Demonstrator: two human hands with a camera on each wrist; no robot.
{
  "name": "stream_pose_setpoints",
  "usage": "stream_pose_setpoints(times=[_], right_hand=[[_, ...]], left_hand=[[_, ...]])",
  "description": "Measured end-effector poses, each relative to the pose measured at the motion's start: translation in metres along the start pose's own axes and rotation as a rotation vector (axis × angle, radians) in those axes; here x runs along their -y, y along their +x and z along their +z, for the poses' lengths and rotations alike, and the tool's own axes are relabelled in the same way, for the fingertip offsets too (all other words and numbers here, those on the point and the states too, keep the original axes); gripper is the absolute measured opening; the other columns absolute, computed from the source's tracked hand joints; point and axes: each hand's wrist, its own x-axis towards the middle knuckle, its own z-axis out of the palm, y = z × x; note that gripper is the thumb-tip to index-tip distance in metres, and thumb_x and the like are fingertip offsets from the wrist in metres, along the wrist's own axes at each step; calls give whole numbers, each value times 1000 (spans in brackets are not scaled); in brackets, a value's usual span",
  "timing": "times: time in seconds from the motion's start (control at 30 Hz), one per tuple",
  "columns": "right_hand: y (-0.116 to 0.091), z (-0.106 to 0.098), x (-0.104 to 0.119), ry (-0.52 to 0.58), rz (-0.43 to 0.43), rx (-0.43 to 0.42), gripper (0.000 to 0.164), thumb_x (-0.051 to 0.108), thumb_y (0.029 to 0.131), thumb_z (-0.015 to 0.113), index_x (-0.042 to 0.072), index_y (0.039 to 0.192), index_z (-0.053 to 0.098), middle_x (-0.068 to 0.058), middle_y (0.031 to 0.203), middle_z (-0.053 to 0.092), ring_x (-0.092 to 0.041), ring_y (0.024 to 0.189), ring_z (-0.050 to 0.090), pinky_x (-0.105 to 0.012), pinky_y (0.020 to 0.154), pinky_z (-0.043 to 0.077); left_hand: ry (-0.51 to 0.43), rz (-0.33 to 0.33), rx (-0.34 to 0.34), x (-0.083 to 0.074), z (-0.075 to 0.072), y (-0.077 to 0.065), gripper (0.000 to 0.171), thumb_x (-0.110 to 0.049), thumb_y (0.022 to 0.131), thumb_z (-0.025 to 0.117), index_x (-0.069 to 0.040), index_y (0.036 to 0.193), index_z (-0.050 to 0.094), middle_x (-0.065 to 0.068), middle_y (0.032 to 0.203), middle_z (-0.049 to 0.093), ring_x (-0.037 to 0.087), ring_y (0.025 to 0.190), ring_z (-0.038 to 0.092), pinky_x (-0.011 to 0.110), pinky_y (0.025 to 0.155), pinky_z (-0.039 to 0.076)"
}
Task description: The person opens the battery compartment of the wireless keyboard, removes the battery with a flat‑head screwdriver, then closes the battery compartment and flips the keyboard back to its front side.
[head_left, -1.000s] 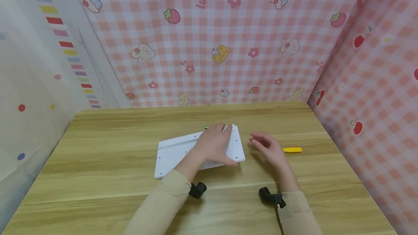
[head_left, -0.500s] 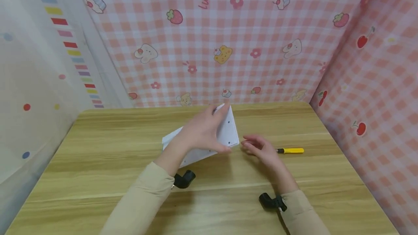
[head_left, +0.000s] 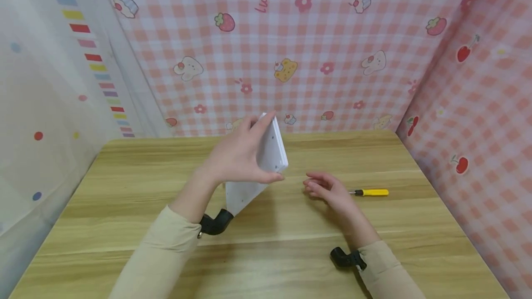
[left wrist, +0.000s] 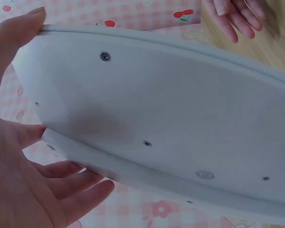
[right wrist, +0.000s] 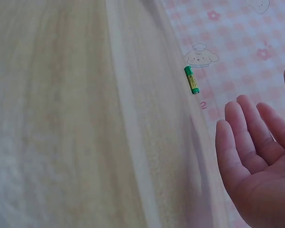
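A slim white keyboard [head_left: 270,149] is raised off the table on a slant, its underside with small screws [left wrist: 147,143] turned toward me. My left hand [head_left: 237,156] grips it by one end, thumb on one long edge and fingers at the ridged edge; the key side is hidden. Loosely curled and holding nothing, my right hand [head_left: 330,190] stays low over the table to the right of the keyboard. In the right wrist view, a green battery [right wrist: 192,80] shows at the table's far edge, beyond the fingertips of that hand.
Just right of my right hand lies a screwdriver [head_left: 374,192] with a yellow handle, its shaft pointing left, partly behind the hand. The wooden table [head_left: 137,183] ends at a pink checked cloth [head_left: 332,26] behind, with more cloth on both sides.
My left hand has lifted the keyboard from the table, moved it left and tipped it up on a slant. My right hand has shifted slightly left, which uncovers more of the screwdriver.
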Motion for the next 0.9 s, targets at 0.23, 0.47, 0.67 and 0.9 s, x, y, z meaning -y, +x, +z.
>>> stream_pose_setpoints(times=[0.23, 0.47, 0.67, 0.9], right_hand=[[0, 2, -2, 3, -13, 0, 46, 13, 100, 61, -11, 137, 47, -30, 125, 59, -35, 110, 62, -37, 90, 54], [2, 7, -5, -2, -27, 25, 45, 10, 100, 60, -14, 136, 46, -31, 124, 59, -27, 105, 65, -36, 91, 53], [3, 14, -6, -13, -47, 61, 44, 7, 100, 58, -15, 135, 45, -32, 123, 59, -35, 109, 63, -35, 90, 54], [7, 22, -7, -47, -43, 88, 44, 10, 99, 61, -13, 134, 48, -28, 121, 62, -35, 108, 64, -33, 88, 54]], left_hand=[[-88, 49, -74, 13, -8, -9, 123, -54, 62, 87, -8, 155, 20, 21, 143, 36, 30, 120, 45, 48, 85, 53], [-184, 53, -85, 26, -25, -23, 124, -40, 63, 92, -10, 158, 17, 22, 141, 32, 31, 121, 42, 50, 93, 50], [-252, 46, -116, 37, -34, -36, 121, -31, 62, 95, -13, 157, 21, 14, 150, 32, 28, 131, 37, 53, 105, 40], [-378, -24, -126, 53, -33, -54, 115, -25, 67, 91, -18, 158, 20, 11, 159, 23, 37, 133, 39, 56, 107, 36]])
